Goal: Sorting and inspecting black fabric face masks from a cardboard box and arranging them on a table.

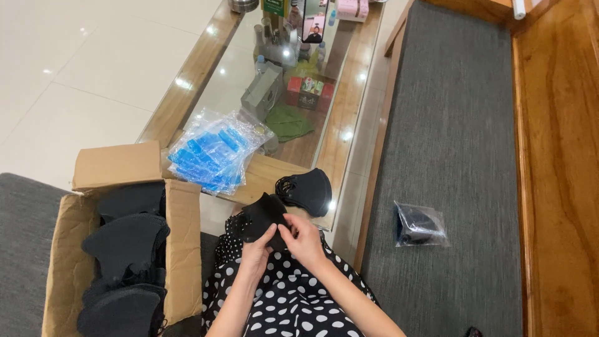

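Note:
My left hand [257, 252] and my right hand [302, 238] both pinch a black face mask [261, 214] over my lap, above a black dress with white polka dots [293, 306]. Just beyond it, a small stack of black masks [309, 189] lies on the near edge of the glass table [215, 56]. A pile of clear bags with blue print [215, 153] rests on the table to the left of the stack. At my left, an open cardboard box [182, 249] holds several black masks [125, 243].
A bagged black mask [418, 224] lies on the grey bench cushion [455, 125] at my right. Bottles, small boxes, a green cloth [288, 122] and a phone showing a picture [314, 22] crowd the far part of the table. White floor tiles lie to the left.

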